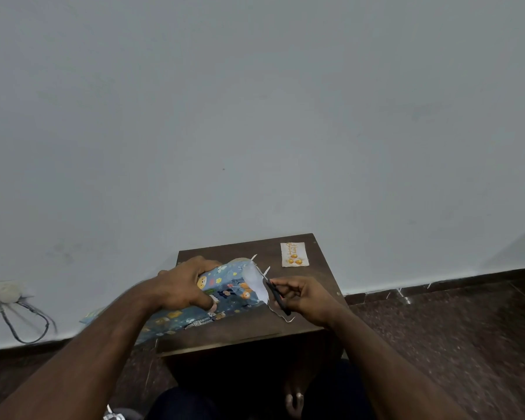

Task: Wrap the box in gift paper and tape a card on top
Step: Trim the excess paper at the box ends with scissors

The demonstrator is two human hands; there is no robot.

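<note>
- The box point(225, 286), covered in blue cartoon-print paper point(176, 318), lies across the middle of the small dark surface point(322, 268), its open end toward the right edge.
- The paper at that end stands open and shows its white underside; more paper trails off the left edge of the surface.
- Left hand point(185, 283) sits on top of the box, fingers curled over its far side and thumb on the near face, gripping it.
- Right hand point(303, 298) is just beside the open end, fingers curled round the black scissors point(276, 295), with the blades pointing up into the paper's edge.
- A thin curl of trimmed paper point(281, 315) hangs beneath the scissors, near the front right corner.
- Two small white strips point(266, 270) stick up behind the box's open end; what they are, I can't tell.
- The card point(294, 254), cream with gold ornaments, lies flat at the back right corner, well apart from the box.
- Beyond the surface stands a pale wall, with a socket and looped cable point(28, 325) low at the left.
</note>
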